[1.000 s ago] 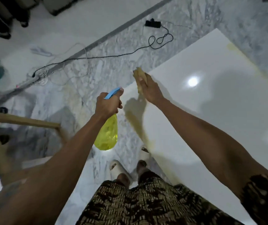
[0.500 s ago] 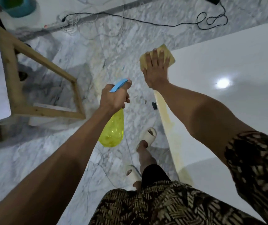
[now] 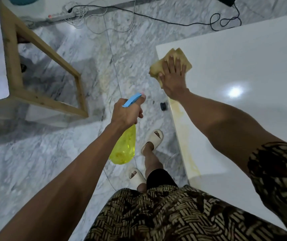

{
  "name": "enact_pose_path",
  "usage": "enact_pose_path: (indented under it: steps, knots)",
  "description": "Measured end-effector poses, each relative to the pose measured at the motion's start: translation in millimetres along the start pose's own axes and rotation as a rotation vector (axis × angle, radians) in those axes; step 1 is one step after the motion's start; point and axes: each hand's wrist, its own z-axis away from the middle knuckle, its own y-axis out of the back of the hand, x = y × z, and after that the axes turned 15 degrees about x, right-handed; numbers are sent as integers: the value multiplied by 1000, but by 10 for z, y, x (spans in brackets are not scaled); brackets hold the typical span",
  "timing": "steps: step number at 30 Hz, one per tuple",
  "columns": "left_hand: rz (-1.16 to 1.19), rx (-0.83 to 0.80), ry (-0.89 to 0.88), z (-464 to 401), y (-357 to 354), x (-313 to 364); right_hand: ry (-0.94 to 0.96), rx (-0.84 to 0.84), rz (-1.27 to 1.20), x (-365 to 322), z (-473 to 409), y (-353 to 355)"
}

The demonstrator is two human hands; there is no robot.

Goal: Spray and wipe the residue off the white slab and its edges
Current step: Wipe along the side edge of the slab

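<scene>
The white slab (image 3: 243,70) fills the right side, its corner at top centre. A yellowish residue streak (image 3: 184,134) runs along its left edge. My right hand (image 3: 173,79) lies flat, fingers spread, pressing a tan cloth (image 3: 179,55) onto the slab near that corner; part of the cloth hangs over the edge. My left hand (image 3: 127,113) grips a yellow spray bottle (image 3: 124,146) with a blue trigger, held over the floor left of the slab, nozzle pointing toward the slab edge.
Marble floor (image 3: 52,153) all around. A wooden frame (image 3: 40,70) with a white top stands at left. A black cable (image 3: 174,21) and a power strip lie at the top. A small black object (image 3: 163,106) sits by the slab edge. My sandalled feet (image 3: 153,138) stand below.
The view has swung so the slab corner now shows. My right hand with the cloth now sits flatter on the slab top by the corner. The left hand still holds the bottle.
</scene>
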Motion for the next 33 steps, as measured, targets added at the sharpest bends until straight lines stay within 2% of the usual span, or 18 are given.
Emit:
enact_pose_path:
  steps: [6,14,25,33]
  knots:
    - [-6,11,-38,311,166,-184,-4,12,-22,8,907,64]
    - [-47,-72,-164,1096,287,-604,-17,22,-35,78,2361,202]
    - [-109,-194,-262,2226,115,-1265,-67,23,46,71,4264,370]
    - [-121,-222,-304,3167,-40,-1928,-122,-54,23,107,5611,647]
